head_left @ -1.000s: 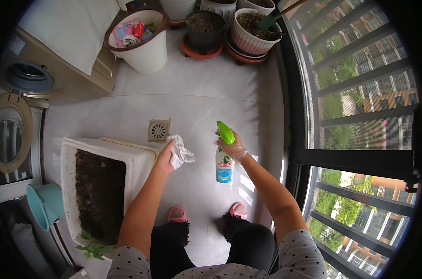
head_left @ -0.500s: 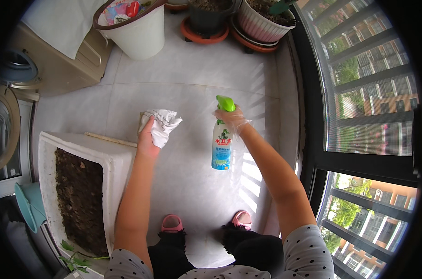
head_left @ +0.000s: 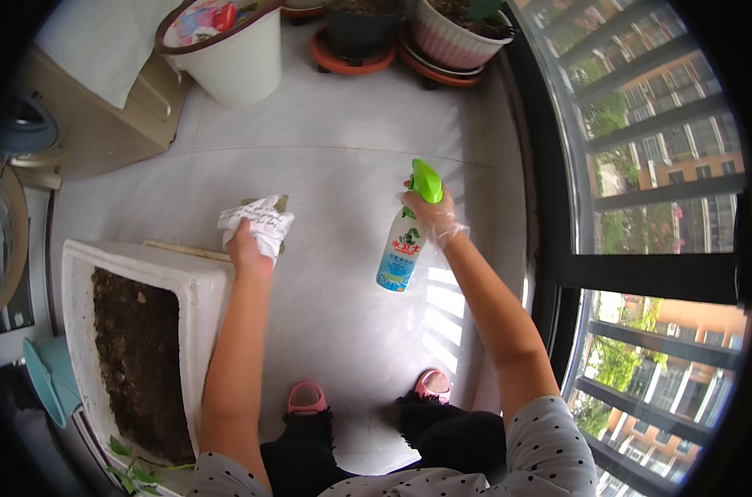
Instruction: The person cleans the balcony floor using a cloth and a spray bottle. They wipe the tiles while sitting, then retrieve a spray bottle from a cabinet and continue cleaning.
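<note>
My left hand (head_left: 248, 249) is closed on a crumpled white paper sheet (head_left: 270, 227) with dark marks. Behind the paper shows the edge of a greenish-brown flat thing (head_left: 282, 201), mostly hidden. On the right, my right hand (head_left: 436, 214), in a clear plastic glove, grips the neck of a spray bottle (head_left: 398, 253). The bottle has a bright green trigger head and a white and blue body, and it hangs above the floor, its base tilted to the left.
Left of my forearm stands a white planter box (head_left: 195, 311) of soil. A white bin (head_left: 243, 70) and potted plants (head_left: 450, 37) line the far side. A washing machine (head_left: 103, 124) sits at far left, its round door open. Slatted windows (head_left: 641, 265) run along the right.
The left hand has moved slightly left with the paper, which has turned. The right hand has shifted right, and the spray bottle has tilted from upright, its head leaning right.
</note>
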Tool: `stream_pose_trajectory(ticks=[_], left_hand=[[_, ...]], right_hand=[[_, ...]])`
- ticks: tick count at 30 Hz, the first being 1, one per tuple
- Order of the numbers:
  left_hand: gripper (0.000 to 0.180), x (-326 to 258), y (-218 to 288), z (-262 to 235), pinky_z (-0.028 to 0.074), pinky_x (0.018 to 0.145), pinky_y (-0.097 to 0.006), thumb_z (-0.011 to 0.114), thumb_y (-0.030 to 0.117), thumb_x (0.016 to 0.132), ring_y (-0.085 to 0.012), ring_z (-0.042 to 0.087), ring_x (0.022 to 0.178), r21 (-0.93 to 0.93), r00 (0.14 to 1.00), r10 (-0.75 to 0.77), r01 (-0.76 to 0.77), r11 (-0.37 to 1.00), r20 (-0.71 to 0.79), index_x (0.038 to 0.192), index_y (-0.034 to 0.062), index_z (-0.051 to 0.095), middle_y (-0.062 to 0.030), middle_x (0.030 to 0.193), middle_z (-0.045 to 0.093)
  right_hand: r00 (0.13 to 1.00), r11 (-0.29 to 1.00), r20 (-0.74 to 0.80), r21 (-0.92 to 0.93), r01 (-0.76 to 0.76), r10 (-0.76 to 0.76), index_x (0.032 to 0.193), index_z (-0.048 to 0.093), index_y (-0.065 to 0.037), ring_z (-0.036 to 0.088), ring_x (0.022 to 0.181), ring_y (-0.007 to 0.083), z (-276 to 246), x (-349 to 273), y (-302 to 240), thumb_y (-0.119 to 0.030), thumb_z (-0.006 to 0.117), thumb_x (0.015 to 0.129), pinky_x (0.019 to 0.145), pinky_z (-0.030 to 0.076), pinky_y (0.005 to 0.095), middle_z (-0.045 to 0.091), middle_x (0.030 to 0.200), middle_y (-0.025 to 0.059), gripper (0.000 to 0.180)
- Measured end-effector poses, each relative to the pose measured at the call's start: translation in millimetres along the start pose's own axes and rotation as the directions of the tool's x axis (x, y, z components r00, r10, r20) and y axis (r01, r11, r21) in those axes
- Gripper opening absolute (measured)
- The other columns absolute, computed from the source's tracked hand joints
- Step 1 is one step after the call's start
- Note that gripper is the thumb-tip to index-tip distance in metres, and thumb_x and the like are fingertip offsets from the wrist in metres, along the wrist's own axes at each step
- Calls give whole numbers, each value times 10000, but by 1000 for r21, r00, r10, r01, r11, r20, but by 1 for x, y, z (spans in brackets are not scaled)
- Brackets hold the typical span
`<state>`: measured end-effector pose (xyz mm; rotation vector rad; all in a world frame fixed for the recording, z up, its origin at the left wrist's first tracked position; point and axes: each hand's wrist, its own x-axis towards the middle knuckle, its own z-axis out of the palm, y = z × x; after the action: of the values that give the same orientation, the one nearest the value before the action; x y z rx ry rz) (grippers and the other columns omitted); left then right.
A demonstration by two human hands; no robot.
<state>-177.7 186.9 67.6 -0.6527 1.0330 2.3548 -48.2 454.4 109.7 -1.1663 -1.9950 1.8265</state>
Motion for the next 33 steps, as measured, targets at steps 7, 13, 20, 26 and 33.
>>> stream_pose_trajectory(ticks=[7,13,20,26,33], left_hand=[[386,-18,-2,14,477,902,-486,285,153,954,-369,525,1091,87,996,31,-24,996,-83,1268,-59,362,-203,1248,469],[389,-27,-9,25,467,911,-455,319,154,946,-344,516,1112,133,993,61,-48,990,-100,1273,-49,375,-177,1261,476],[379,-37,-9,33,466,915,-404,384,143,928,-298,530,1099,173,983,101,-74,982,-154,1263,-35,396,-150,1242,498],[372,-33,-14,29,465,918,-406,364,139,933,-301,521,1110,185,980,117,-87,979,-160,1260,-35,396,-153,1242,493],[360,-21,-17,28,472,911,-405,331,124,941,-301,526,1098,183,985,108,-82,980,-136,1254,-41,393,-159,1226,500]], right_hand=[[980,978,85,-88,189,-181,1101,562,-54,564,817,110,-46,-59,27,-58,672,722,730,476,281,594,916,18,395],[972,966,72,-113,232,-225,1089,558,-54,571,770,122,-53,-67,39,-112,691,707,731,473,281,609,840,27,408],[995,986,-63,-150,69,-79,965,627,-66,584,745,127,-78,-11,17,-126,690,700,688,488,290,626,832,38,279],[962,990,-234,50,-133,141,905,611,-47,608,726,181,-117,65,-7,-138,679,720,652,504,336,621,806,62,217],[939,957,-217,178,-229,266,877,568,-87,591,631,194,-137,125,-64,-48,667,716,567,515,374,586,750,50,193]])
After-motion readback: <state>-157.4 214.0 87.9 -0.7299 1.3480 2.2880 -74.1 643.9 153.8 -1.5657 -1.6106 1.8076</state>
